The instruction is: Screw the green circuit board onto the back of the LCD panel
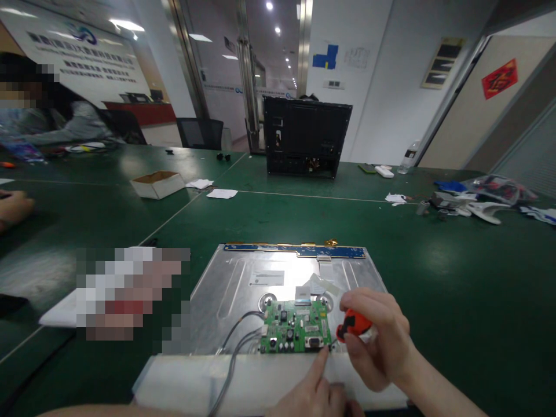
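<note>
My right hand [384,339] is closed around the red and black handle of a screwdriver [356,322]. Its thin shaft slants down to the lower right corner of a green circuit board [297,325]. At that same corner rests the outstretched index finger of my left hand [319,391]; the other fingers are curled and partly cut off by the frame, with nothing visible in them. The board lies on the silver metal back of a display panel [226,284], joined to grey cables [237,353] on its left and a flat ribbon [303,294] at its top.
White foam sheeting [182,376] lies under the panel's near edge. Further back on the green table are a cardboard box [158,184], a black monitor housing [306,136], a bottle [408,159] and a pile of parts and bags [499,191]. A person sits at the far left.
</note>
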